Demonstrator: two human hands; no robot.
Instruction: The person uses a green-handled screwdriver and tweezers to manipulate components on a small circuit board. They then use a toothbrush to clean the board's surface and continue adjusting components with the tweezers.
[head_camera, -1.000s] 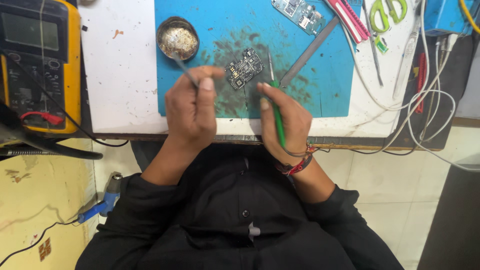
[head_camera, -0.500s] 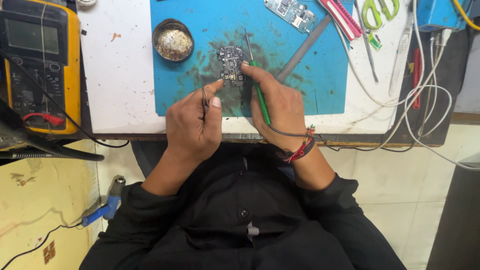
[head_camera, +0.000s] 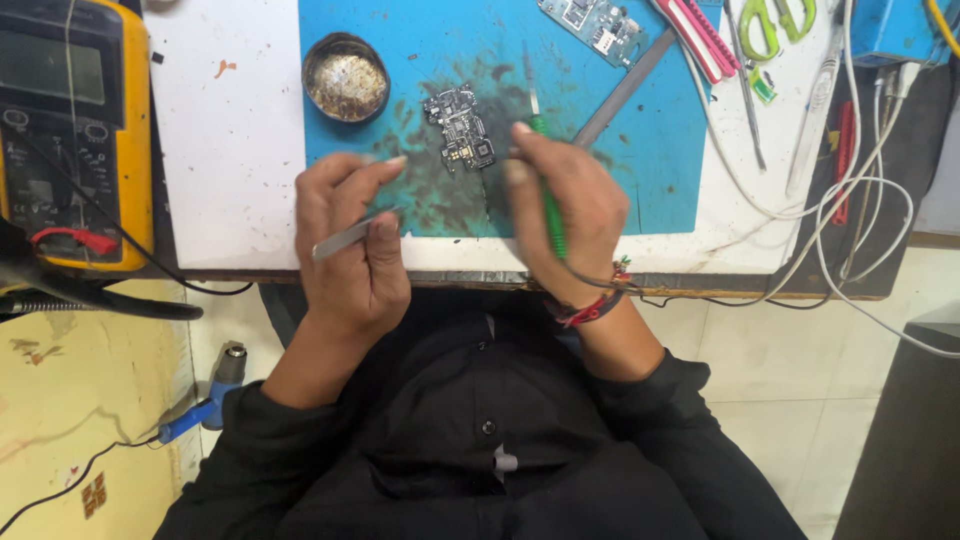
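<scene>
Half-hidden green tool (head_camera: 551, 215), blurred tweezers (head_camera: 350, 236)

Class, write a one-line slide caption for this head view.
Left hand holds tweezers, right hand a green-handled tool, beside a circuit board.

We have drawn our left hand (head_camera: 345, 250) back from the small circuit board (head_camera: 460, 128) toward the bench edge, its metal tweezers (head_camera: 345, 236) now lying flat and pointing left. Our right hand (head_camera: 565, 210) has shifted the green-handled soldering iron (head_camera: 545, 175) just right of the board.
</scene>
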